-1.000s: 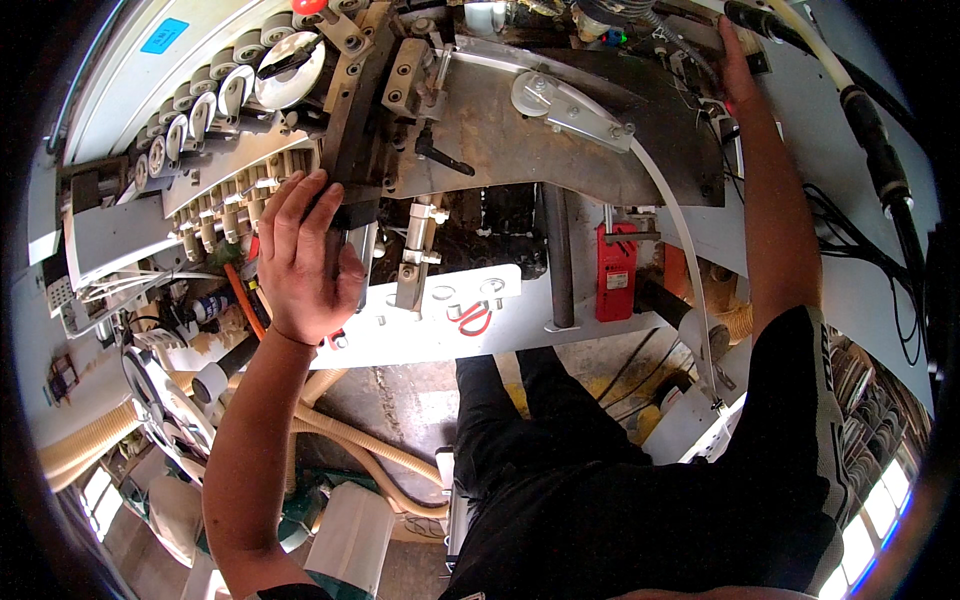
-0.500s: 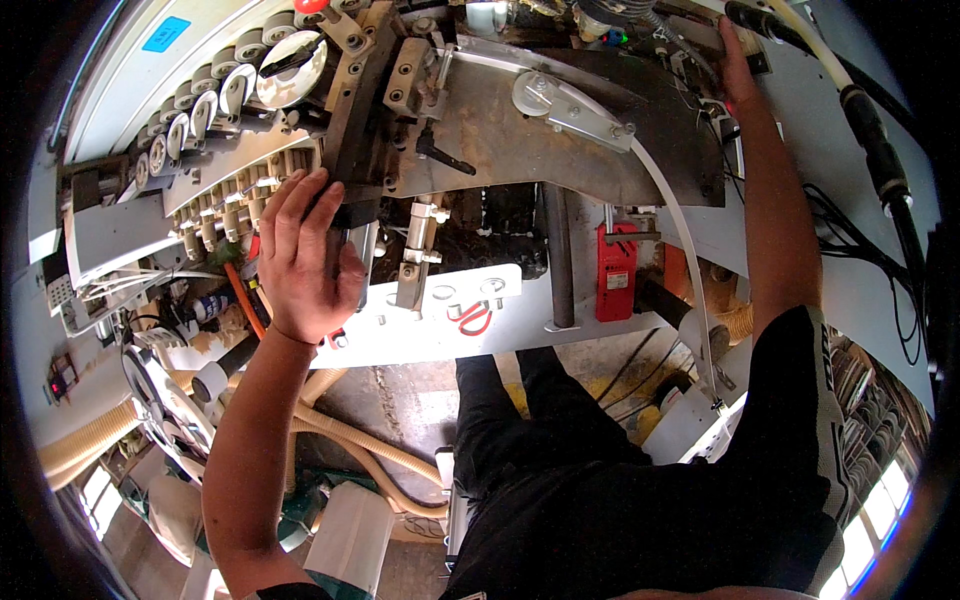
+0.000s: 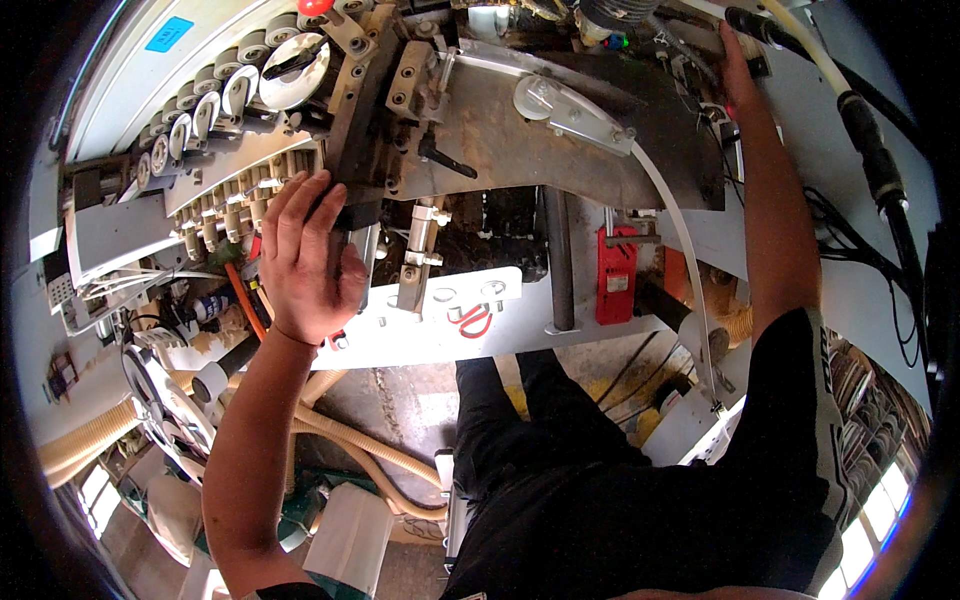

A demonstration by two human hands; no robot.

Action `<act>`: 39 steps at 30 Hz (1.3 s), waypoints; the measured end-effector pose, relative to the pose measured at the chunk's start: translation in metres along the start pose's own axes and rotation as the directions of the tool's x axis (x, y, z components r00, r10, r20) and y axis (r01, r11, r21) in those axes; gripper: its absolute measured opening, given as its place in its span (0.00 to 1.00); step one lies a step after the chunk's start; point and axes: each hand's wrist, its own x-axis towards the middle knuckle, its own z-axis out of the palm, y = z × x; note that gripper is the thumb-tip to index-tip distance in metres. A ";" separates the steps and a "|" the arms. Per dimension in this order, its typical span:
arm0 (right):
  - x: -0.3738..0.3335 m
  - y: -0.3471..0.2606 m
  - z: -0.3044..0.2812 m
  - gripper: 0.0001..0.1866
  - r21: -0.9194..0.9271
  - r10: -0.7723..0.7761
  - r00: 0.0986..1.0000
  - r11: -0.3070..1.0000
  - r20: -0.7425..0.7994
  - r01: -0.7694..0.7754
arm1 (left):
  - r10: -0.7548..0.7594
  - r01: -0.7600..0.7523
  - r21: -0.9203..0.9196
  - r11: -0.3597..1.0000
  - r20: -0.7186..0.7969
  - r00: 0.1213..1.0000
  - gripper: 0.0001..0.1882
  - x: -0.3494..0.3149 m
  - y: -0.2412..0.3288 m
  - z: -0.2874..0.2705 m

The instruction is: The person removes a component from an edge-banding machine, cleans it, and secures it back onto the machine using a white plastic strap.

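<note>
My left hand (image 3: 308, 262) lies with its fingers stretched out over the near end of a dark metal machine bar (image 3: 355, 130), the thumb held apart. To its right sits a small bright metal fitting (image 3: 418, 245) with nozzles. Far up at the right, my right hand (image 3: 736, 75) reaches to the machine's edge beside small wired parts; one finger shows stretched out and the others are mostly hidden. Between the hands spreads a brown-stained metal plate (image 3: 620, 140), carrying a clear plastic guide arm (image 3: 575, 115) from which a pale strip (image 3: 680, 235) curves down, and a black clamp lever (image 3: 443, 158).
A row of grey rollers (image 3: 222, 65) and several brass-coloured fittings (image 3: 235, 205) stand at the left. A red box-shaped part (image 3: 616, 275) is fixed below the plate. Beige hoses (image 3: 375, 450) run over the floor. Black cables (image 3: 880, 170) hang at the right.
Both hands stay where they were. At the top edge, the grey ribbed hose part has shifted slightly. The view itself has barely moved.
</note>
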 end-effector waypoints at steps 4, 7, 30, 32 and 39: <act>-0.030 -0.023 0.029 0.53 0.009 0.008 0.997 1.000 0.080 -0.009 | -0.022 0.022 0.047 0.999 -0.003 1.000 0.30 -0.003 0.002 -0.003; -0.001 -0.007 -0.002 0.49 0.038 -0.034 0.997 0.999 0.068 0.032 | -0.010 0.010 0.032 0.999 -0.007 1.000 0.30 0.002 0.002 -0.002; -0.009 -0.017 0.026 0.39 0.152 0.069 0.987 0.987 -0.148 -0.047 | -0.006 0.006 0.015 1.000 0.002 1.000 0.30 0.001 0.001 -0.005; -0.012 -0.016 0.030 0.40 0.070 0.047 0.973 0.997 -0.227 -0.032 | -0.009 0.009 0.014 1.000 0.005 1.000 0.30 0.000 0.001 -0.005; -0.003 -0.003 0.010 0.41 0.093 0.006 0.998 0.996 -0.062 0.000 | -0.012 0.012 0.014 1.000 0.008 1.000 0.31 -0.001 0.000 -0.004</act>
